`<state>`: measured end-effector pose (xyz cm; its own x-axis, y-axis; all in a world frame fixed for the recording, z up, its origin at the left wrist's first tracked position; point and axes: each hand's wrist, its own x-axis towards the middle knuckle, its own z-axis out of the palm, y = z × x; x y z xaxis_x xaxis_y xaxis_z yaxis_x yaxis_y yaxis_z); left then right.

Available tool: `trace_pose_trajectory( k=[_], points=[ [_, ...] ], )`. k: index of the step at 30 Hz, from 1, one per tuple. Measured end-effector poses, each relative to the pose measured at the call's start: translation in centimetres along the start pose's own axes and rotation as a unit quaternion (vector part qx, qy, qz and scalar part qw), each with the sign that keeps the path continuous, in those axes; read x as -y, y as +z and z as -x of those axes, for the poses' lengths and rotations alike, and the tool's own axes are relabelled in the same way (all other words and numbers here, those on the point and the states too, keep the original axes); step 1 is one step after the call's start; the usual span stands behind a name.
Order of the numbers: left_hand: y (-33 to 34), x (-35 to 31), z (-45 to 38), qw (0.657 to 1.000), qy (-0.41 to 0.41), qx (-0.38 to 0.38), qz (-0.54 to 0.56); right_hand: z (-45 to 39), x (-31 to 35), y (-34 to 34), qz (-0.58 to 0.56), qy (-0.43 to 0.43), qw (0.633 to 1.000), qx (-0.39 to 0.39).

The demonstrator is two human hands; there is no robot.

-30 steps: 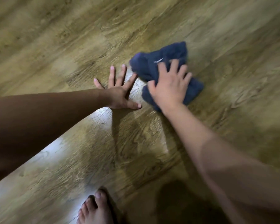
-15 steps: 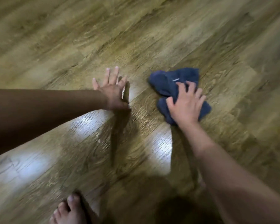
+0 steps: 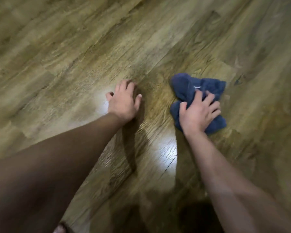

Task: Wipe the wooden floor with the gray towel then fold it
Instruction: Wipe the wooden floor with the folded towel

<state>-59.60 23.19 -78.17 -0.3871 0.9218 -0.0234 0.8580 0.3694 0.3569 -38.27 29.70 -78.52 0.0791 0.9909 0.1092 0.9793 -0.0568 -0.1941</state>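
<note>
The gray towel (image 3: 183, 85), dark blue-gray and bunched into a lump, lies on the wooden floor (image 3: 74, 56) right of centre. My right hand (image 3: 198, 113) presses down on its near half with spread fingers, the thumb on the towel's left edge. A small white tag shows on the towel just beyond my fingers. My left hand (image 3: 124, 101) rests on the bare floor about a hand's width left of the towel, its fingers bent and holding nothing.
Wood-grain planks run diagonally through the whole view. A bright glare patch (image 3: 165, 153) lies on the floor between my forearms. The toes of a bare foot (image 3: 60, 229) show at the bottom edge.
My right hand has slid the towel to the right, away from my left hand. My left hand's fingers, flat and spread before, are now bent. The view has shifted.
</note>
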Motion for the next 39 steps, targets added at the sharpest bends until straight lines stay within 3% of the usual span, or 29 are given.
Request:
trace_pose_trajectory(
  k=[3,5,10,17,22,27,33,39],
  points=[
    [1.6,-1.9,-1.1,0.977,-0.181,-0.061,0.094,2.3,3.0,0.4,-0.021,-0.08,0.997,0.01],
    [2.3,-2.6,-1.5,0.962,-0.236,-0.085,0.109,2.9,5.3,0.9,-0.034,-0.149,0.988,0.021],
    [3.2,-2.5,-1.5,0.941,-0.265,-0.167,0.127,0.5,9.2,2.2,-0.036,-0.242,0.967,0.065],
    [4.3,-2.5,-1.9,0.958,-0.234,-0.153,0.063,-6.2,12.8,3.4,-0.022,-0.258,0.964,0.052],
    [4.7,-2.4,-2.0,0.968,-0.216,-0.13,0.02,-6.8,11.9,3.8,-0.034,-0.255,0.966,0.036],
    [5.2,-2.2,-2.1,0.971,-0.195,-0.138,-0.012,-8.3,6.3,2.6,-0.034,-0.151,0.988,0.022],
    [5.2,-2.7,-1.9,0.97,-0.193,-0.142,-0.034,-10.0,-7.5,0.2,0.004,-0.012,1.0,-0.007],
    [4.0,-2.8,-1.7,0.984,-0.157,-0.069,-0.041,-10.6,-18.7,-2.0,0.031,0.221,0.973,-0.05]
  ],
)
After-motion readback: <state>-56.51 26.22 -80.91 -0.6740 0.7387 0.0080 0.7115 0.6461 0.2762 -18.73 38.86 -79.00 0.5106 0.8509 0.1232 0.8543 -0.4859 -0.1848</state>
